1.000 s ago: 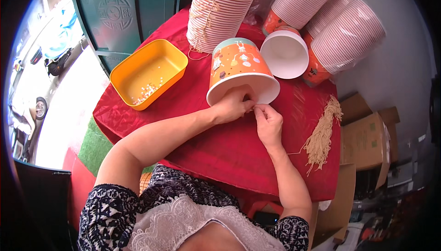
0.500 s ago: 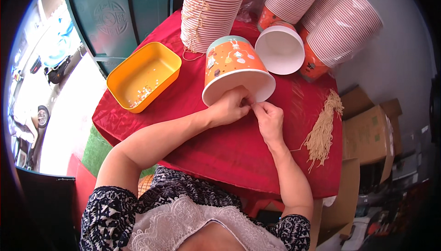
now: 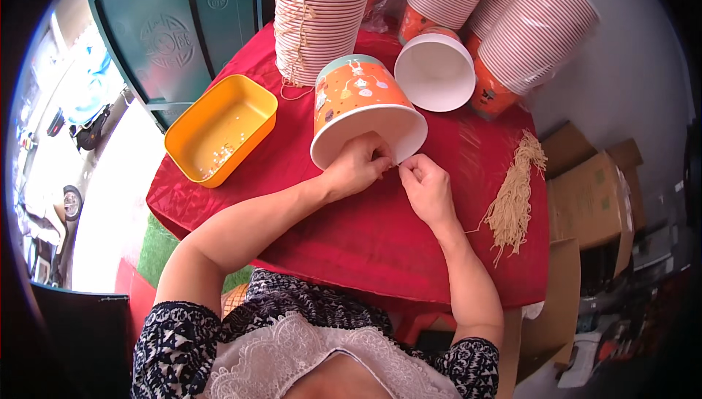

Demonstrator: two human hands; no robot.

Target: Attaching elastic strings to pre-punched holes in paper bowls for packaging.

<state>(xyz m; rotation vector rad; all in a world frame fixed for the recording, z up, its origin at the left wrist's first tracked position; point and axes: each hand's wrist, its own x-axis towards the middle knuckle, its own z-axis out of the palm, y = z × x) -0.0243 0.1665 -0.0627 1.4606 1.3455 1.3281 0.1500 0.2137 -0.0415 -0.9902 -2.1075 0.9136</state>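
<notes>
An orange paper bucket [image 3: 362,92] with cartoon prints and a white rim lies tilted on the red-covered table, its mouth toward me. My left hand [image 3: 358,161] reaches into the mouth from below, fingers pinched at the near rim. Just right of it, my right hand [image 3: 426,185] pinches a thin string by the same rim; the string is barely visible between the fingertips. At the right of the table lies a bundle of beige strings [image 3: 516,198], with one strand running toward my right wrist. What the left fingertips hold is too small to make out.
A yellow tray [image 3: 212,110] with small pale bits stands left. Behind the bucket rises a stack of paper buckets [image 3: 322,26] with strings hanging off the rims. An open white bucket [image 3: 434,74] and wrapped stacks [image 3: 537,30] sit back right. Cardboard boxes [image 3: 589,202] stand beyond the table.
The view has shifted slightly, so most things sit a little further left. My fingertips have drawn a little apart at the rim; both hands remain pinched.
</notes>
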